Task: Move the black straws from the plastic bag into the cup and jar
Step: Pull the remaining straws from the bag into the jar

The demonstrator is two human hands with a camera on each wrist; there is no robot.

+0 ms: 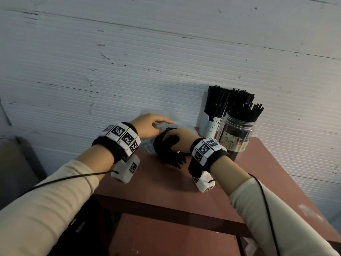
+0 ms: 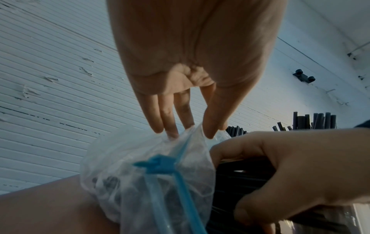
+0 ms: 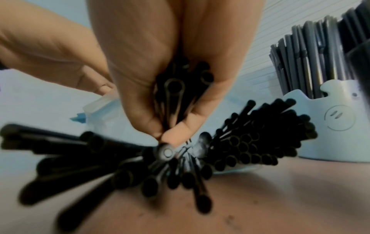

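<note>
Nearest to the person, the right hand (image 1: 177, 140) is closed around a bunch of black straws (image 3: 246, 142); thumb and fingers wrap the bunch so that many straws come out together and none slides away. The open ends of the straws fan out toward the wrist, low over the brown table (image 1: 166, 185). Some ends seem to touch the table, but I cannot tell for sure.

Just beside it, the left hand (image 1: 147, 126) pinches the edge of the clear plastic bag (image 2: 140, 166) between the thumb and the fingertips (image 2: 172, 133). I judge this grip keeps the bag mouth wide and stops the bag from following the straws. The bag has a blue zip strip (image 2: 158, 166) and lies on the table, with more straws inside.

Farther back, against the white wall (image 1: 129, 61), stand the pale cup (image 1: 210, 126) and the clear jar (image 1: 238, 133), touching or almost touching. Both already hold many straws upright, so the task looks well advanced.
</note>
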